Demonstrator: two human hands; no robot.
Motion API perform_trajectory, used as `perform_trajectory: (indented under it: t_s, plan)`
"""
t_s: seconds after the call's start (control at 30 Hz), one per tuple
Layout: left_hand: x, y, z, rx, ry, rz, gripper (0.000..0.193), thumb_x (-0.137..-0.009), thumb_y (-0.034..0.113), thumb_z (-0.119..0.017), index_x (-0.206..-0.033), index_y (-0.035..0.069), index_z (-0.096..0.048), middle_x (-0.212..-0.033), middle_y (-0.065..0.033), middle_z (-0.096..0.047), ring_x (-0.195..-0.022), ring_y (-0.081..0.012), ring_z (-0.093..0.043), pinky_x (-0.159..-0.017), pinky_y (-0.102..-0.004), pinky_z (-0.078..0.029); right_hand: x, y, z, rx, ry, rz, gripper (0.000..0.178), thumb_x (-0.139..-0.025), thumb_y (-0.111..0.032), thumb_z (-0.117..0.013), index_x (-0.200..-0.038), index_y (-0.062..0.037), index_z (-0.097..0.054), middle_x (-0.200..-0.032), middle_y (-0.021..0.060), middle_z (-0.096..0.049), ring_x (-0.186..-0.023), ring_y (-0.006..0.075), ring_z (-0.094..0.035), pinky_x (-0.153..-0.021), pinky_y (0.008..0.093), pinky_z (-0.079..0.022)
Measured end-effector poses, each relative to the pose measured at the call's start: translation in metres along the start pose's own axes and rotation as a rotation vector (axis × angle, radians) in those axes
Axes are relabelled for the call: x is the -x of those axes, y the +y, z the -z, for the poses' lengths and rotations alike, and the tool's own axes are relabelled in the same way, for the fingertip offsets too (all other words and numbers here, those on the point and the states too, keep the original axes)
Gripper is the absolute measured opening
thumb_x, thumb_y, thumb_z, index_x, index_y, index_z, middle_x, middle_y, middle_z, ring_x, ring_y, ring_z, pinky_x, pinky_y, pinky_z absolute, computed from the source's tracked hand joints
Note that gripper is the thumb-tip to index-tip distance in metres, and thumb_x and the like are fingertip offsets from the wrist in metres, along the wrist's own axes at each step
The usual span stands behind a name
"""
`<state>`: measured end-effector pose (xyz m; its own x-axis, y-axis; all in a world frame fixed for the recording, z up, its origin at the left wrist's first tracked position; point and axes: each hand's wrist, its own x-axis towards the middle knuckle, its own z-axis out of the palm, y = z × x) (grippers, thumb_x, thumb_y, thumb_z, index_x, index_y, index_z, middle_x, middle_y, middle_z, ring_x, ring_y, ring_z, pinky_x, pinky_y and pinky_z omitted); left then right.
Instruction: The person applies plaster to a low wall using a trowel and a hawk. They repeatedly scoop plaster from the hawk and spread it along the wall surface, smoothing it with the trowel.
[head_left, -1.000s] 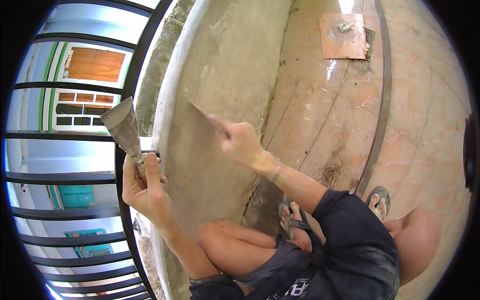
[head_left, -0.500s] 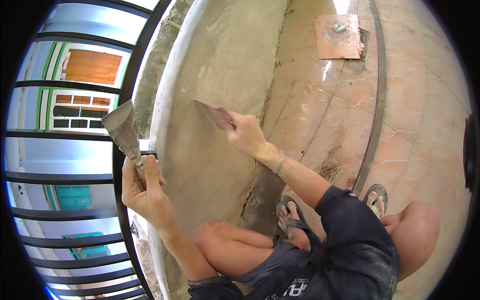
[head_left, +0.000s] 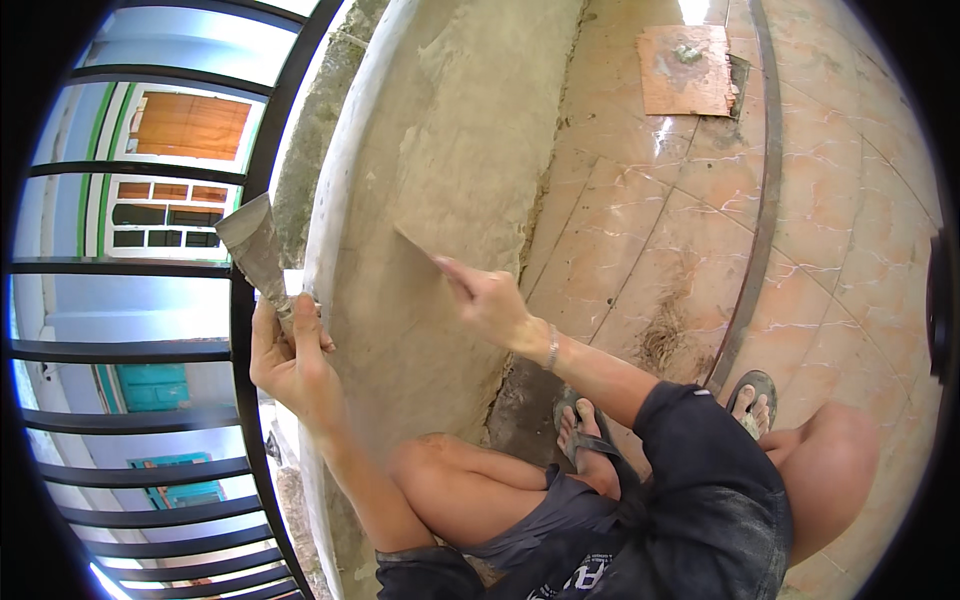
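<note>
Head view, far left: a building with a white-framed, orange-brown window [head_left: 190, 125] shows behind black railing bars [head_left: 130, 351].
Left scraper: a wide, flaring blade [head_left: 257, 245] with greyish residue, broad face to the camera, pointing up and slightly left in front of the railing's edge.
Left hand: thumb and fingers [head_left: 300, 375] pinch the lower end of that scraper; the hand is raised just beside the white rim.
White rim: a pale curved edge [head_left: 328, 205] runs along the left of the plastered surface.
Plastered surface: a long, grey-beige band [head_left: 470, 130], smeared and uneven, between the rim and the tiles.
Right scraper: a thin blade [head_left: 415, 245] seen nearly edge-on over the plaster, tip toward the upper left; contact cannot be told.
Right hand: fingers curled round the scraper's near end [head_left: 490, 303], a bracelet [head_left: 552, 346] at the wrist.
Tiled floor: glossy orange-beige tiles [head_left: 610, 230] carry a brown, dusty patch [head_left: 667, 335].
Board: a squarish, pinkish piece [head_left: 680, 90] bearing a grey lump [head_left: 688, 53].
Dark strip: a curving band [head_left: 770, 170] across the tiles, right of the board.
</note>
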<state>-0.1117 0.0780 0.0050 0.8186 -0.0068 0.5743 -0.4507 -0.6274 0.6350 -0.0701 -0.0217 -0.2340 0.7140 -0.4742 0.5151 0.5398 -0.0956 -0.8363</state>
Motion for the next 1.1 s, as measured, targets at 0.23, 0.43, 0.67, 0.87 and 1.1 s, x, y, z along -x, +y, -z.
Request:
perform_trajectory:
  t_s: [0.23,0.43,0.67,0.87,1.1]
  plan:
    - [-0.001,-0.014,0.005,-0.033,0.004,0.070,0.026,-0.099,0.009,-0.074,-0.121,-0.003,-0.070,-0.080,0.0002,-0.063,-0.057,-0.0032,-0.045,-0.051,-0.0209,-0.033,-0.024,0.093,0.018,0.420,0.039,-0.535,0.033,-0.101,-0.022,-0.058,-0.126,-0.0075,-0.074,-0.100,0.0248,-0.074,-0.082,0.0402,-0.073,-0.075,0.0451,-0.059]
    - [-0.003,-0.022,-0.004,-0.024,-0.022,0.114,0.027,-0.099,0.009,-0.073,-0.123,-0.003,-0.069,-0.080,0.0017,-0.061,-0.058,-0.0025,-0.044,-0.051,-0.0206,-0.030,0.048,0.039,0.011,0.058,0.008,-0.201,0.035,-0.099,-0.016,-0.059,-0.130,-0.0074,-0.071,-0.103,0.0274,-0.072,-0.086,0.0407,-0.073,-0.078,0.0456,-0.058]
    - [-0.005,-0.018,-0.009,-0.065,-0.065,0.018,0.026,-0.102,0.014,-0.071,-0.124,0.000,-0.069,-0.078,0.0020,-0.061,-0.060,-0.0033,-0.048,-0.052,-0.0200,-0.032,-0.116,0.180,0.083,0.359,0.304,-0.661,0.045,-0.095,-0.011,-0.057,-0.139,-0.0104,-0.066,-0.094,0.0280,-0.072,-0.084,0.0420,-0.071,-0.077,0.0513,-0.054]
    - [-0.007,-0.007,-0.023,-0.064,-0.074,0.033,0.023,-0.101,0.013,-0.071,-0.119,-0.001,-0.069,-0.079,0.0019,-0.059,-0.061,-0.0034,-0.047,-0.053,-0.0210,-0.031,-0.068,0.096,0.010,0.218,0.043,-0.124,0.061,-0.098,-0.011,-0.053,-0.154,-0.0328,-0.053,-0.094,0.0194,-0.074,-0.075,0.0356,-0.072,-0.067,0.0403,-0.057]
    - [-0.008,-0.004,-0.015,0.005,-0.051,0.091,0.022,-0.100,0.015,-0.074,-0.115,-0.001,-0.070,-0.080,0.0020,-0.059,-0.061,-0.0035,-0.047,-0.053,-0.0207,-0.032,0.101,0.006,0.041,-0.140,-0.257,-0.463,0.027,-0.095,-0.007,-0.064,-0.120,-0.0045,-0.073,-0.095,0.0243,-0.072,-0.081,0.0352,-0.075,-0.071,0.0410,-0.058]
